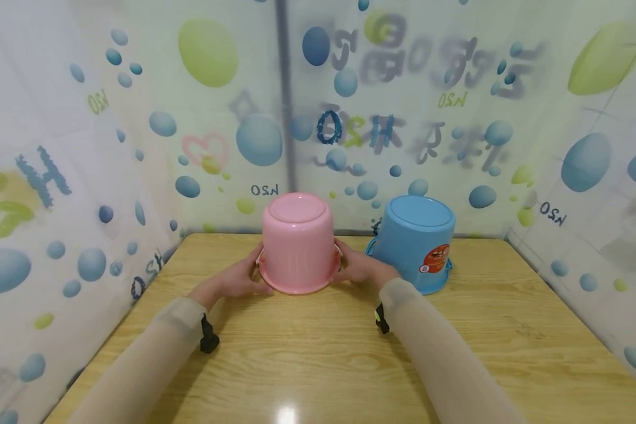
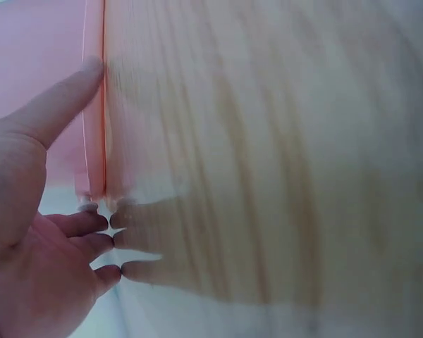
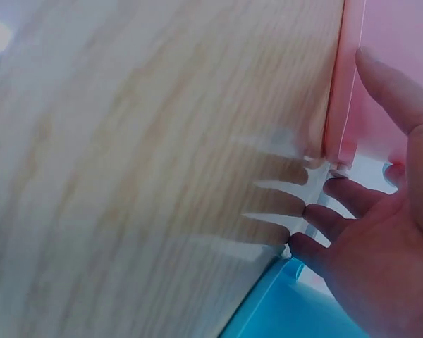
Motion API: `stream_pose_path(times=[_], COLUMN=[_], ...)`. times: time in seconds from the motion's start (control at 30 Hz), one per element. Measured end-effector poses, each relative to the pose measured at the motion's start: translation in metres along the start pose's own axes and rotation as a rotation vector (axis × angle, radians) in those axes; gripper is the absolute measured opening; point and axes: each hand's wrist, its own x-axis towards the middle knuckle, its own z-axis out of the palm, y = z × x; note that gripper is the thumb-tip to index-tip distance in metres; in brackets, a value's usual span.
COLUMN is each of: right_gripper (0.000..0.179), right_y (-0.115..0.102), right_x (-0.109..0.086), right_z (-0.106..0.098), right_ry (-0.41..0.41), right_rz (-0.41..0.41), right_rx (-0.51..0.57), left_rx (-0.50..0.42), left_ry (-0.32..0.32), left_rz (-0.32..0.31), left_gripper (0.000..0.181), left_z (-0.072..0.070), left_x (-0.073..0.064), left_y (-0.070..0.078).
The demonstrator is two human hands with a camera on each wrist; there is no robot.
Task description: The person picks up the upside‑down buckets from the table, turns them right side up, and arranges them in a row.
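A pink bucket (image 1: 298, 250) stands upside down on the wooden table (image 1: 297, 347), its rim at the tabletop and a pale handle end at each side. My left hand (image 1: 242, 275) is at its left side. In the left wrist view the left thumb lies against the pink rim, and the extended fingertips meet the tabletop. At the opposite side is my right hand (image 1: 357, 266), thumb by the rim and fingers spread down to the table in the right wrist view. A blue bucket (image 1: 416, 241), also upside down, stands just right of the right hand.
The table's back edge runs along a curtain (image 1: 222, 135) printed with blue and green dots, just behind both buckets. More of this printed sheeting flanks the left and right sides. A red label (image 1: 436, 259) is on the blue bucket.
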Motion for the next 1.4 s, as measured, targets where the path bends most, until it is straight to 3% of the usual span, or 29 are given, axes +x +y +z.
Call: stream_pose_path(times=[0.2, 0.57, 1.07, 1.4], right_gripper=[0.121, 0.116, 0.102, 0.092], right_y=[-0.005, -0.006, -0.012, -0.015], right_x=[-0.003, -0.008, -0.032, -0.048], right_z=[0.005, 0.005, 0.001, 0.0], right_ry=[0.026, 0.053, 0.084, 0.121], right_rz=[0.022, -0.013, -0.045, -0.094], right_rx=[0.044, -0.054, -0.063, -0.028], left_rx=[0.032, 0.038, 0.035, -0.003], left_ry=[0.019, 0.044, 0.088, 0.126], left_rz=[0.018, 0.073, 0.033, 0.053], left_gripper=[0.133, 0.122, 0.104, 0.094], left_z=[0.0, -0.01, -0.013, -0.009], left_x=[0.002, -0.012, -0.033, -0.039], left_y=[0.0, -0.001, 0.009, 0.019])
